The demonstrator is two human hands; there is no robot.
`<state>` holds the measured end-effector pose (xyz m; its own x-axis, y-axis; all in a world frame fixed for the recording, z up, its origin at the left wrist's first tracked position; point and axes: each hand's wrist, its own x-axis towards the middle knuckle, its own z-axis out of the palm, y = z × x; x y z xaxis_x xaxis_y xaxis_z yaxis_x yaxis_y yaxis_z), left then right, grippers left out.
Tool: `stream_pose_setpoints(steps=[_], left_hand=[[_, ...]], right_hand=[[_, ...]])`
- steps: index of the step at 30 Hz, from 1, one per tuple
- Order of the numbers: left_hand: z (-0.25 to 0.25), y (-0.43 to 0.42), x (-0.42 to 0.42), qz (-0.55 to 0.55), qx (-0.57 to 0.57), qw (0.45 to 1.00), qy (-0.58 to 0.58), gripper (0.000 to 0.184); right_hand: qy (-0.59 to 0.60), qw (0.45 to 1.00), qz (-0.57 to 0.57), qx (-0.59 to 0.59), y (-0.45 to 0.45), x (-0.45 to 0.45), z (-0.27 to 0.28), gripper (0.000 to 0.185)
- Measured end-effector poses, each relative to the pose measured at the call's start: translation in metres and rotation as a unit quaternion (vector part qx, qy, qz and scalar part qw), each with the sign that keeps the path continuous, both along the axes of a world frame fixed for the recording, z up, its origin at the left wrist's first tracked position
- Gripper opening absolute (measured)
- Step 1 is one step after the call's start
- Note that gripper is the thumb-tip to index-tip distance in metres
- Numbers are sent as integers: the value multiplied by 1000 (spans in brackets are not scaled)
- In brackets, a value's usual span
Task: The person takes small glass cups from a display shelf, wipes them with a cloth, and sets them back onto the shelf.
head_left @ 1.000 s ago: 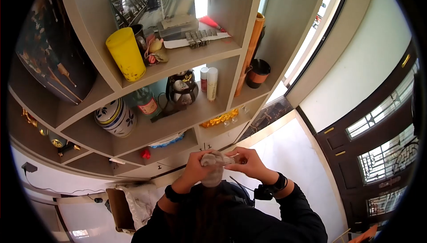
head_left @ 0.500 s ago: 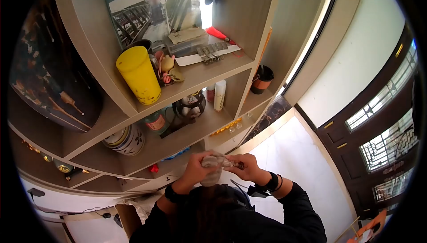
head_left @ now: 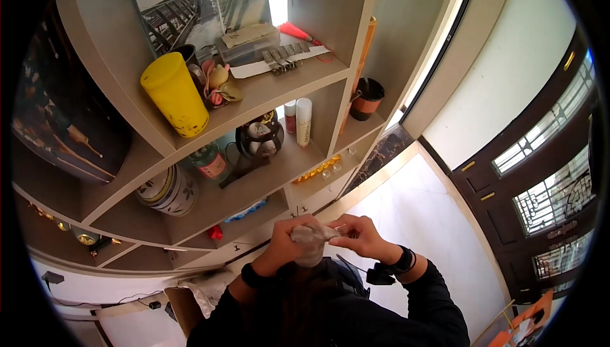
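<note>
In front of my chest, my left hand is closed around a crumpled greyish cloth, which hangs below its fingers. My right hand pinches the narrow end of a clear glass piece, shaped like a stemmed glass. Cloth and fingers cover most of the glass, so its full shape is hidden. Both hands meet at the cloth, just above my dark clothing and a little in front of the shelf's lower edge.
A yellow cylinder stands on the upper shelf beside small ornaments. Below are a green bottle, a patterned ceramic jar and a white spray can. A black-and-orange pot sits right. A cardboard box is lower left.
My view has shifted, so the shelf sits further left and up. The cloth now reaches toward my right fingers and covers the glass stem that was visible before.
</note>
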<state>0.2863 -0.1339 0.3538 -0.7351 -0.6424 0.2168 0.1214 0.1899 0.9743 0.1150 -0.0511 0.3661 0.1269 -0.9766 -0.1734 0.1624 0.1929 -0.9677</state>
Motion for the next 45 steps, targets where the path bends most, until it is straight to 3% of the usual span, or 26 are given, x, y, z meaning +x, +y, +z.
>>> stream_pose_setpoints(steps=[1, 3, 4, 6, 8, 11, 12, 13, 14, 16, 17, 18, 22, 24, 26, 28, 29, 31, 32, 34, 35, 39, 40, 42, 44, 45], left_hand=[[-5, 3, 0, 5, 67, 998, 1, 21], [-22, 5, 0, -5, 187, 982, 8, 21], [-28, 6, 0, -15, 303, 953, 17, 20], [-30, 11, -2, -9, 372, 928, 28, 20], [-23, 16, -5, -2, 440, 897, 38, 21], [-9, 24, -9, 22, 368, 929, 23, 17], [-9, 26, -9, 26, 227, 973, 29, 17], [-9, 29, -9, 30, 82, 996, 34, 17], [-11, 30, -8, 35, 82, 995, 34, 17], [-12, 27, -5, 16, -37, 999, 22, 20], [-9, 26, -6, 22, -38, 999, 22, 20], [-2, 24, -6, 2, -141, 990, 21, 24], [12, 23, -1, -30, -414, 910, 11, 30], [22, 29, 2, -13, -390, 921, -10, 30], [21, 34, 1, 1, -368, 929, -29, 29], [10, 42, 0, 81, -188, 978, -34, 22], [9, 44, -2, 80, -188, 978, -35, 22], [7, 49, -5, 80, 16, 996, -22, 17], [3, 49, -6, 81, 19, 996, -22, 17], [-8, 46, -9, 50, 396, 917, -4, 15], [-5, 44, -12, 59, 495, 867, -9, 13], [-16, 49, -23, 82, 523, 848, 1, 12], [-20, 50, -24, 82, 438, 895, -5, 16], [-22, 48, -23, 83, 349, 933, -11, 20], [-22, 42, -17, 85, 86, 992, -43, 19], [-22, 40, -14, 89, 91, 991, -48, 19]], right_hand=[[164, 968, -18, -187, 0, 1, -3, 18], [489, 721, 11, -490, -1, -6, 0, 28], [488, 722, 12, -490, 2, -8, 4, 28], [597, 578, 42, -555, 6, -10, 10, 41], [597, 578, 39, -554, 7, -14, 11, 39], [459, 737, 50, -494, 2, -22, 0, 35], [457, 736, 52, -496, 7, -23, -2, 35], [329, 868, 52, -368, 12, -21, -3, 30], [184, 957, 51, -220, 17, -20, -5, 25], [117, 964, 42, -236, 11, -20, -15, 25], [-137, 984, 113, 1, 9, -24, -14, 23], [-373, 880, 169, 241, 8, -28, -15, 20], [-450, 810, 209, 313, 13, -26, -31, 21], [-435, 831, 190, 290, 19, -20, -24, 24], [-217, 971, 105, 5, 22, -13, -21, 26], [-96, 984, 62, -137, 19, -15, -16, 27], [87, 962, 74, -247, 19, -22, -12, 32], [324, 821, 54, -467, 14, -26, -22, 40], [323, 823, 56, -465, 16, -27, -17, 40], [575, 605, 117, -539, 17, -31, -1, 40], [565, 571, 73, -591, 12, -28, -3, 37], [566, 618, 130, -530, 13, -45, -21, 38], [566, 619, 131, -528, 18, -42, -27, 38], [259, 927, 35, -270, 22, -30, -35, 31], [188, 947, 15, -262, 12, -29, -33, 28], [-48, 995, 89, 6, 6, -35, -27, 26]])
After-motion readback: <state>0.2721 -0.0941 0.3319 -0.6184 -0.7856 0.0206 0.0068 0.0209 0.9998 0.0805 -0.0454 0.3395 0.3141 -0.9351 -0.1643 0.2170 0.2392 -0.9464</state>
